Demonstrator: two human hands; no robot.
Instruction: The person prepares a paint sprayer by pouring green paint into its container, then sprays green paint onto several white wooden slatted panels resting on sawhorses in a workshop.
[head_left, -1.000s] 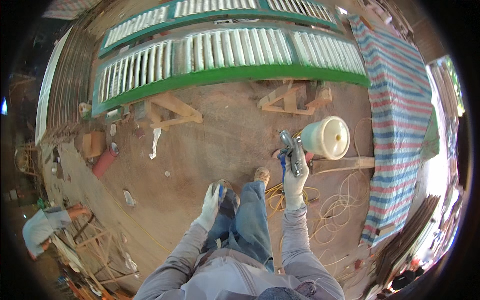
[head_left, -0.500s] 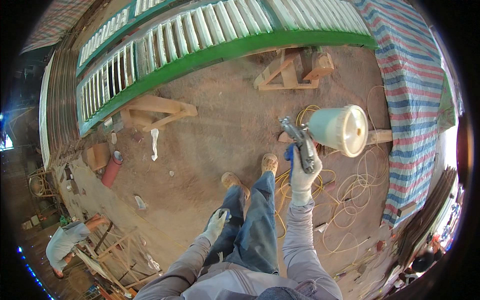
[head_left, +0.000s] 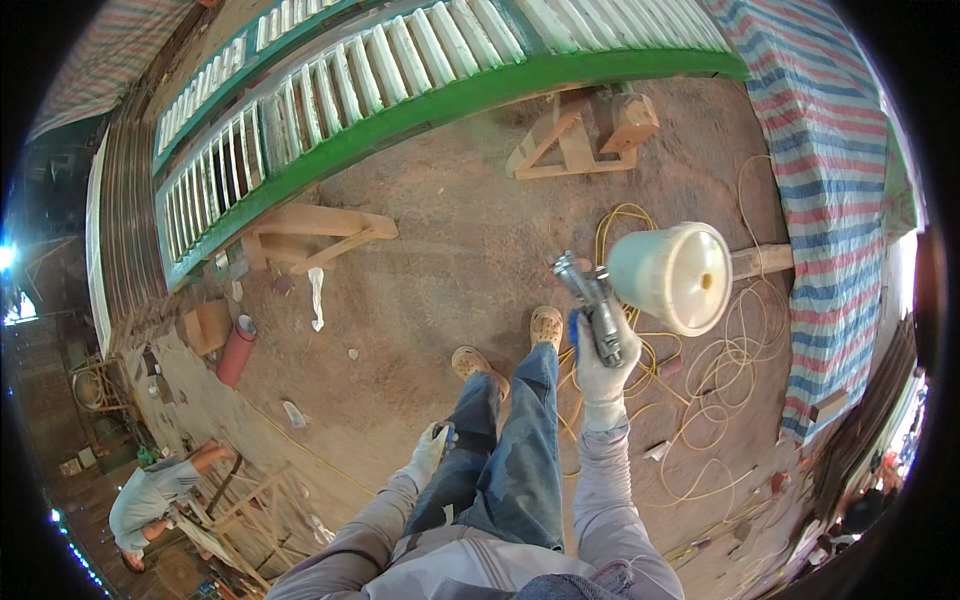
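Observation:
My right hand (head_left: 608, 370), in a white glove with blue on it, is wrapped round a metal paint spray gun (head_left: 600, 312). A large pale, translucent paint cup (head_left: 672, 278) sticks out to the right of the gun, its lid turned toward me. The gun's nozzle end points up and left, apart from the green-edged louvred shutter (head_left: 440, 112) lying ahead. Its slats are mostly white, with bright green along the near rail. My left hand (head_left: 430, 452), gloved too, hangs beside my left thigh with curled fingers; what they hold, if anything, is hidden.
Wooden trestles (head_left: 318, 232) stand under the shutter. Yellow and pale hoses (head_left: 715, 400) lie coiled on the floor at right, beside a striped tarp (head_left: 835, 230). A red cylinder (head_left: 237, 350) is at left. Another person (head_left: 155, 500) bends over at lower left.
The spray gun and cup have dropped slightly and shifted a little left in the picture. My view has shifted a little. Both hands keep the same grip.

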